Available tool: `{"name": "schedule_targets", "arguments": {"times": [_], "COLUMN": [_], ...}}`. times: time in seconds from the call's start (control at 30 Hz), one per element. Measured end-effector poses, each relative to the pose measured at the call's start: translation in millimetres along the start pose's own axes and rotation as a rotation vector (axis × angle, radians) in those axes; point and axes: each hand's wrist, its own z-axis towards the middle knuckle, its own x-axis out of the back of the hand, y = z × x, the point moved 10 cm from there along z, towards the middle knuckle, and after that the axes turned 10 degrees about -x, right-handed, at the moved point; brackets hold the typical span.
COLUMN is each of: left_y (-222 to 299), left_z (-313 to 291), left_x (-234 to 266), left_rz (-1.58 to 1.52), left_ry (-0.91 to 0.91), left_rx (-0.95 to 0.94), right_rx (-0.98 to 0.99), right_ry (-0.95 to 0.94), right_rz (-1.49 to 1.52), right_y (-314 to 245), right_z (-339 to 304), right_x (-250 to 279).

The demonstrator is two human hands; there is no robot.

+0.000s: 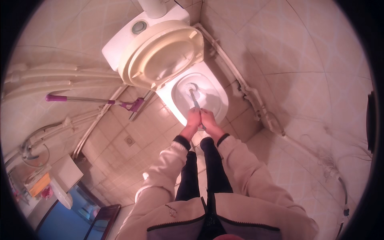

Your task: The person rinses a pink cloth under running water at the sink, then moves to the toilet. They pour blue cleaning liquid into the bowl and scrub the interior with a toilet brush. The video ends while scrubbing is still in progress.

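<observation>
Toilet (pixel 167 97) ahead, front rim (pixel 179 111) partly hidden by left hand (pixel 193 117) and right hand (pixel 208 119)

Beyond the grip I see the raised seat (pixel 139 66); left of the grip, a purple-ended mop (pixel 90 100). The grip clasps the brush (pixel 195 101), which slants forward into the bowl (pixel 211 90); on my feed I barely make out its pale head (pixel 191 86).

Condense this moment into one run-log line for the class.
left hand: gripping brush handle; right hand: same handle; brush tip: inside toilet bowl; toilet seat: raised; purple-handled mop: left of bowl
</observation>
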Motion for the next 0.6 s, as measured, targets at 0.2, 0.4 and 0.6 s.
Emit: {"name": "schedule_targets", "arguments": {"times": [0.2,0.4,0.6], "left_y": [-23,-7,-34], "left_z": [-18,-17,-28], "left_x": [14,19,29], "left_rz": [-0.012,-0.029,-0.217], "left_ry": [-0.016,0.04,0.112], "left_rx": [0.196,-0.007,0.081], "right_rx": [-0.069,0.081,0.162], "right_ry": [0.035,-0.027,0.004], "right_rz": [-0.16,-0.192,-0.515], "right_y": [13,3,17], "right_z": [-9,-11,3], "right_x": [-4,-10,-13]}}
